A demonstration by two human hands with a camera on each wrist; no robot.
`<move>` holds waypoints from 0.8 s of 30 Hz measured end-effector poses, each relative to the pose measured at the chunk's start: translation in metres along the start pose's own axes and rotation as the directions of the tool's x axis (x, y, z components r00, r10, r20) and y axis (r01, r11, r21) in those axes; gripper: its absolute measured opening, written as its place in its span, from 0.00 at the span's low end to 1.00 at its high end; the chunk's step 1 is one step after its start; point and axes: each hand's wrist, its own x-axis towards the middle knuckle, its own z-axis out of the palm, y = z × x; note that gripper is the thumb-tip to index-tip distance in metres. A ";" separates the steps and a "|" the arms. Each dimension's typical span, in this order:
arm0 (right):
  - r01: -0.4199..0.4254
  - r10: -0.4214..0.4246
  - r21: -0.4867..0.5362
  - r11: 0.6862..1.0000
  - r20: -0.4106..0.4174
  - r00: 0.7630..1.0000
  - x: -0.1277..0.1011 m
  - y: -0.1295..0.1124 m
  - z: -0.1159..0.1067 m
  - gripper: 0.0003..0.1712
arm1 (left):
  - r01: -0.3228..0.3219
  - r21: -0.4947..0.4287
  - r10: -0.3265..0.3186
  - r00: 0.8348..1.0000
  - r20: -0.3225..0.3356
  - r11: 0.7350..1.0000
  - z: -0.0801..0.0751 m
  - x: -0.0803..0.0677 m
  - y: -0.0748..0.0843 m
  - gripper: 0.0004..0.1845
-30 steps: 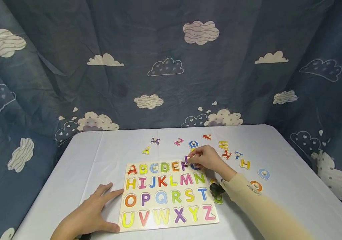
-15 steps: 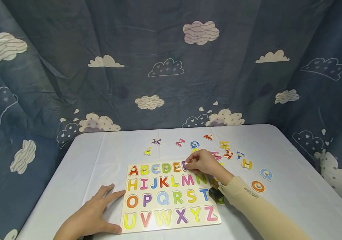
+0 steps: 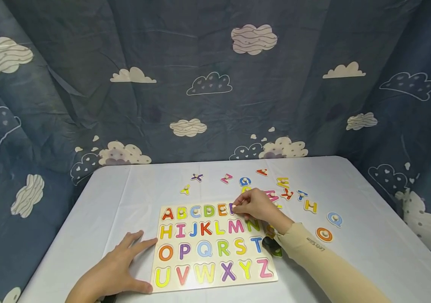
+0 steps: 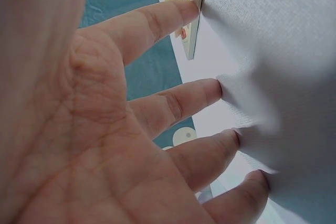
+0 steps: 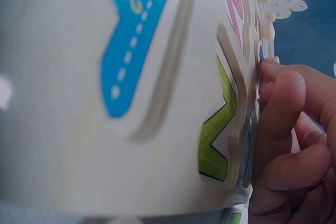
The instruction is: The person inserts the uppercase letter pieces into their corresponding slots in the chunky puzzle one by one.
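**Purple letter going into the top row**

The left hand [image 3: 115, 273] is lying flat, fingers spread, steadying the puzzle board [image 3: 215, 280] on the desk [image 3: 370, 252]. Farther off, the right hand [image 3: 257, 206] is pinching the purple letter [image 3: 232, 208] at the board's top row; it looks light, stiff and best held by its peg.

The head camera looks down at the whole puzzle board [image 3: 215, 248]; both wrist cameras sit close against its edges, sharing it
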 end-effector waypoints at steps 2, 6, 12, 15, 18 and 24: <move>0.003 -0.003 -0.006 1.000 0.000 1.000 0.001 -0.001 0.000 0.07 | -0.001 0.001 0.001 1.000 -0.001 1.000 0.000 0.000 0.000 0.62; 0.010 -0.010 -0.029 1.000 -0.007 1.000 0.001 -0.002 0.000 0.07 | -0.013 -0.009 0.013 1.000 -0.003 1.000 -0.001 -0.001 -0.001 0.62; 0.030 -0.030 -0.057 0.998 0.006 1.000 0.001 -0.003 -0.001 0.07 | -0.018 -0.015 0.018 1.000 0.001 1.000 -0.001 0.000 -0.001 0.62; 0.008 -0.007 -0.027 1.000 0.032 0.999 0.002 -0.003 -0.007 0.08 | -0.024 -0.015 0.024 1.000 0.000 1.000 -0.001 0.000 0.000 0.62; -0.014 0.014 -0.001 1.000 0.043 0.999 0.006 -0.002 -0.015 0.10 | -0.041 -0.011 0.041 0.999 -0.008 0.999 0.000 0.000 -0.001 0.61; -0.033 0.033 0.001 0.999 -0.052 0.998 0.026 0.004 -0.034 0.15 | -0.046 -0.012 0.046 0.999 -0.016 0.999 0.000 -0.001 -0.002 0.61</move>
